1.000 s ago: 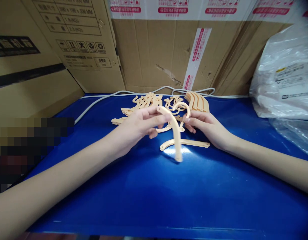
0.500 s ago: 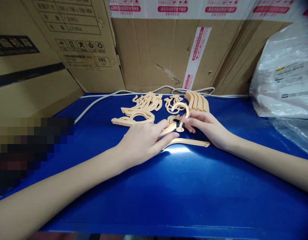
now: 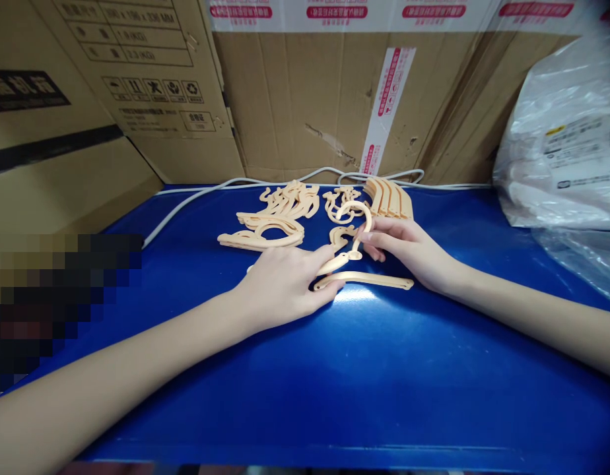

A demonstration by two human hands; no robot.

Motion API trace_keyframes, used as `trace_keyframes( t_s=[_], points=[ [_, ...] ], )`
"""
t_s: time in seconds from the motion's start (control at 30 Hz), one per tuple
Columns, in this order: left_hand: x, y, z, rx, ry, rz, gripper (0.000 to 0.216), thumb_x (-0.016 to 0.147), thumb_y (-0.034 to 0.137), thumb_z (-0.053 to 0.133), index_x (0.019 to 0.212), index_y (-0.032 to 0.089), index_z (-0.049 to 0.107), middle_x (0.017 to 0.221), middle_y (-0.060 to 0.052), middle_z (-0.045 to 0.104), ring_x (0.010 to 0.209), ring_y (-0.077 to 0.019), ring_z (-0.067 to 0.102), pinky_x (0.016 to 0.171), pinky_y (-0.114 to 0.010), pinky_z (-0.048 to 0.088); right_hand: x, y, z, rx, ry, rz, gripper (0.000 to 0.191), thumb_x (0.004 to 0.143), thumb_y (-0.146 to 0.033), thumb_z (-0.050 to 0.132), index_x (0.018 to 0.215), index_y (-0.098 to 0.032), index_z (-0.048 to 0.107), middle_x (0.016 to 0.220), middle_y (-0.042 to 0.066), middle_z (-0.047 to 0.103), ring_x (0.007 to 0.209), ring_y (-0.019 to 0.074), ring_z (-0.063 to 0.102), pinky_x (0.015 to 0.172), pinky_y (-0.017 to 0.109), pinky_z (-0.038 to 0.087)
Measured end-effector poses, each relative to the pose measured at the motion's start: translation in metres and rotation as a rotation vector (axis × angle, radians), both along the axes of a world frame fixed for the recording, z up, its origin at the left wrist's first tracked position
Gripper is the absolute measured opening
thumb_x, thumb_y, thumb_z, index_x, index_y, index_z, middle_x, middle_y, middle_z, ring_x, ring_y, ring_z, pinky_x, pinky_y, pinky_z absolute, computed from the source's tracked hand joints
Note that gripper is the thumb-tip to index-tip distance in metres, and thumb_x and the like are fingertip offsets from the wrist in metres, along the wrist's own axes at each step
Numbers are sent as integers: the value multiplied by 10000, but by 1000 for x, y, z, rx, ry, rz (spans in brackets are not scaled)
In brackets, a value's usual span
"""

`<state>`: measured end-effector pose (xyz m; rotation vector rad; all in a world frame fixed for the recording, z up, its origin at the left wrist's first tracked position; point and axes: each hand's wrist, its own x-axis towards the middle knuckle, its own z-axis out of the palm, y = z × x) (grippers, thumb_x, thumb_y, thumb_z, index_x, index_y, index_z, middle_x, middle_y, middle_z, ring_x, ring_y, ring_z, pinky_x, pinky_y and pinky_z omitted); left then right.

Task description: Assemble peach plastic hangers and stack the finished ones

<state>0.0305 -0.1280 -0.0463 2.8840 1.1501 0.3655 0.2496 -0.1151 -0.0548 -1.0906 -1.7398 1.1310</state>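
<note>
At the far left a cardboard box (image 3: 156, 155) stands beside the blue counter (image 3: 305, 389), and a flat stack of pale curved pieces (image 3: 236, 240) lies beyond the left hand (image 3: 282, 277). That hand is part-closed, its back to the camera, with a curved strip (image 3: 337, 264) under the fingers; its grip underneath is hidden. The thumb sits apart, by the near end of a loose strip (image 3: 377, 280) on the counter; whether they touch is unclear. A firmer pinch near the held strip's front end would probably give better control, with the thumb clear of the loose one. That front end is right by the flared base of a pale hook (image 3: 368, 216), though contact is hard to judge. Matching their tilt before pressing seems wise, as a skewed strip could slip. The right hand (image 3: 401, 239) pinches the hook's stem between thumb and fingertips, other fingers loosely curled; bracing low on the stem should stop it twisting. Behind that hand stands a row of curved strips (image 3: 391, 198), and a plastic-wrapped parcel (image 3: 572, 145) lies farther right.
</note>
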Motion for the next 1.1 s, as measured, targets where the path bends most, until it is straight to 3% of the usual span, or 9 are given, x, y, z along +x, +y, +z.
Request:
trace_keyframes(
  t_s=[0.17,0.3,0.43,0.6,1.1],
  points=[
    [-1,-1,3,14,-3,3,286,904,415,529,729,190,513,570,31,470,518,-132,432,493,-252,224,1,0,-1,4,7,9,248,868,-385,604,732,-179,581,592,-45,497,569,99,445,593,267,355],
    [1,-1,6,12,-22,38,382,907,527,482,730,188,499,633,13,492,543,-133,436,524,-255,258,2,1,-3,7,15,19,205,875,-349,595,755,-182,590,599,-46,497,573,100,446,590,266,354],
    [0,0,6,-29,-71,50,300,948,377,350,760,186,483,674,-3,525,576,-134,463,554,-256,307,1,1,-2,-2,19,9,255,858,-401,613,727,-184,576,604,-41,501,572,103,442,592,271,357],
    [0,2,2,-65,-109,29,213,920,320,390,847,180,534,696,-1,569,606,-141,505,559,-248,327,0,0,-1,0,20,8,284,848,-433,618,717,-185,573,595,-40,494,571,106,436,593,276,353],
    [-2,7,-4,6,-106,-73,227,965,326,417,843,177,539,684,7,534,653,-154,484,608,-268,308,4,4,-9,-54,198,-90,31,804,-194,583,818,-171,598,642,-29,498,579,101,421,585,266,333]
  ],
)
